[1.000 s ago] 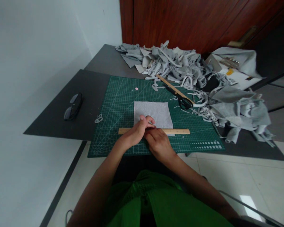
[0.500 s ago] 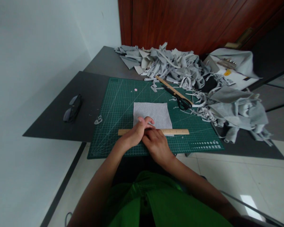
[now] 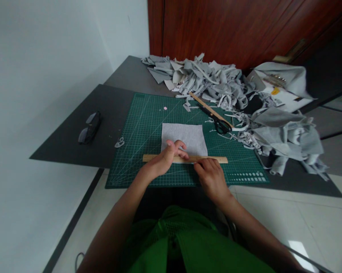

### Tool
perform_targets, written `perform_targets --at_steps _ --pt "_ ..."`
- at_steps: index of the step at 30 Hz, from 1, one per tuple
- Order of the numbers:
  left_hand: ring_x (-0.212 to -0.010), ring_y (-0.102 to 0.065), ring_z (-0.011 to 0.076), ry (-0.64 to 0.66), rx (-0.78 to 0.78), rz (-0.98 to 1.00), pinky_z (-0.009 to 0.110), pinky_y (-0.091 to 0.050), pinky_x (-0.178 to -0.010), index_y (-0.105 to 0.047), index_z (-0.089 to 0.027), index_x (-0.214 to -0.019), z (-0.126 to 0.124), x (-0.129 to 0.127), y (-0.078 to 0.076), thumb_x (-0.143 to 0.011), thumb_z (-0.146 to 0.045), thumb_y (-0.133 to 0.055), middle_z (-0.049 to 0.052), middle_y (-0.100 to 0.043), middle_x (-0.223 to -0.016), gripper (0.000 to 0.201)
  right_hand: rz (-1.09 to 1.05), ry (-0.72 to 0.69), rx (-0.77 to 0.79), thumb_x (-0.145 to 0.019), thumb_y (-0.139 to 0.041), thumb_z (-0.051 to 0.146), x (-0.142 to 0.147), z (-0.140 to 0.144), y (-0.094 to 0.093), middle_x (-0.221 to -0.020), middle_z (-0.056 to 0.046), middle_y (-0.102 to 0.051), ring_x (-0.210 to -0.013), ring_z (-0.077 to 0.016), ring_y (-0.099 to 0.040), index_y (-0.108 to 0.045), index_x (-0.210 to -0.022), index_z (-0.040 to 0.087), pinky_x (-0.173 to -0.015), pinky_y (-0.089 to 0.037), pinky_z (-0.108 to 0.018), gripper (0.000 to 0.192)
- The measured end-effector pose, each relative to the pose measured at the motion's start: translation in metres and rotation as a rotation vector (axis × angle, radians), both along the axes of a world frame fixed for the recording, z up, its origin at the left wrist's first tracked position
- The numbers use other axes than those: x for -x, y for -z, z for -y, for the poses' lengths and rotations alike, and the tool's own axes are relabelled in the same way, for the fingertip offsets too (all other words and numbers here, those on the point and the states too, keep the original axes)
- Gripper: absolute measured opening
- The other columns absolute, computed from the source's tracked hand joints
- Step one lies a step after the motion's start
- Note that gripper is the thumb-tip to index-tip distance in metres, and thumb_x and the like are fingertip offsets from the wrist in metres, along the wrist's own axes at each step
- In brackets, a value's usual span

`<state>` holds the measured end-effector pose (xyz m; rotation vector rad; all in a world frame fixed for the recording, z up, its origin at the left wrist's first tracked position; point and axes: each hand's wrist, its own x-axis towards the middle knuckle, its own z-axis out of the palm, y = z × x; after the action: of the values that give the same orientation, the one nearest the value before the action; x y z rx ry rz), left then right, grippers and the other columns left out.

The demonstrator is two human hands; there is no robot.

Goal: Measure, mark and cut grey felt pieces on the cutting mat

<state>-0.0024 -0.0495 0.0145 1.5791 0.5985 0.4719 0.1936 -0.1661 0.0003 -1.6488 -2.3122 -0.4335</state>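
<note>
A square of grey felt (image 3: 185, 137) lies on the green cutting mat (image 3: 142, 129). A wooden ruler (image 3: 219, 159) lies across the felt's near edge. My left hand (image 3: 163, 162) presses down on the ruler's left half, its fingers reaching onto the felt. My right hand (image 3: 212, 177) sits at the ruler's near edge, right of the middle, with its fingers curled against the wood. Whether it pinches a small tool is hidden by the fingers.
Black-handled scissors (image 3: 218, 122) and a second wooden stick (image 3: 209, 109) lie at the mat's far right. Heaps of grey felt scraps (image 3: 284, 136) fill the back and right of the dark table (image 3: 74, 140). Dark glasses (image 3: 89, 128) rest on the left. A white wall is close on the left.
My right hand has slid to the right along the ruler's near edge, away from my left hand. The left hand and the ruler have stayed in place.
</note>
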Motion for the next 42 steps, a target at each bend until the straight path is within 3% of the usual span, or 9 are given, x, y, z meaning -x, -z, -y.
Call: perform_targets --at_steps 5,14,26,34,42 --pt "-0.114 -0.066 0.0335 -0.007 -0.015 -0.003 0.057 -0.038 -0.115 -0.051 -0.023 -0.114 0.000 0.001 0.001 -0.075 -0.095 0.017 0.014 -0.074 -0.111 0.106 -0.109 -0.029 -0.048 -0.095 -0.052 0.001 0.002 0.004 0.001 -0.096 -0.012 -0.073 -0.087 -0.0284 -0.059 -0.074 -0.097 0.015 -0.081 -0.045 -0.042 0.026" --pt "-0.122 -0.066 0.0336 -0.002 0.055 0.044 0.056 -0.038 -0.116 -0.052 -0.024 -0.119 -0.005 0.002 0.013 -0.074 -0.097 0.016 0.016 -0.074 -0.122 0.108 -0.300 -0.209 -0.073 -0.099 -0.050 0.003 0.041 -0.021 0.004 -0.103 -0.012 -0.077 -0.099 -0.0269 -0.065 -0.075 -0.103 0.016 -0.085 -0.050 -0.040 0.028" --pt "-0.117 -0.069 0.0328 0.018 0.135 0.095 0.054 -0.042 -0.112 -0.053 -0.024 -0.127 -0.011 0.001 0.023 -0.069 -0.096 0.021 0.016 -0.075 -0.122 0.118 -0.265 -0.252 -0.113 -0.103 -0.053 0.009 0.052 -0.035 0.010 -0.098 -0.011 -0.078 -0.096 -0.0262 -0.064 -0.078 -0.101 0.015 -0.084 -0.051 -0.040 0.025" --pt "-0.124 -0.065 0.0327 0.012 0.171 0.085 0.053 -0.037 -0.116 -0.054 -0.026 -0.123 -0.012 0.002 0.019 -0.072 -0.100 0.014 0.015 -0.073 -0.130 0.113 -0.251 -0.259 -0.064 -0.102 -0.053 0.008 0.059 -0.043 0.018 -0.094 -0.010 -0.073 -0.096 -0.0256 -0.062 -0.078 -0.096 0.018 -0.094 -0.053 -0.044 0.027" --pt "-0.124 -0.066 0.0322 0.020 0.138 0.089 0.052 -0.036 -0.118 -0.053 -0.025 -0.122 -0.013 0.002 0.021 -0.071 -0.098 0.018 0.015 -0.073 -0.129 0.114 -0.278 -0.271 -0.103 -0.100 -0.049 0.007 0.061 -0.046 0.017 -0.089 -0.010 -0.071 -0.092 -0.0252 -0.061 -0.077 -0.093 0.016 -0.092 -0.054 -0.042 0.031"
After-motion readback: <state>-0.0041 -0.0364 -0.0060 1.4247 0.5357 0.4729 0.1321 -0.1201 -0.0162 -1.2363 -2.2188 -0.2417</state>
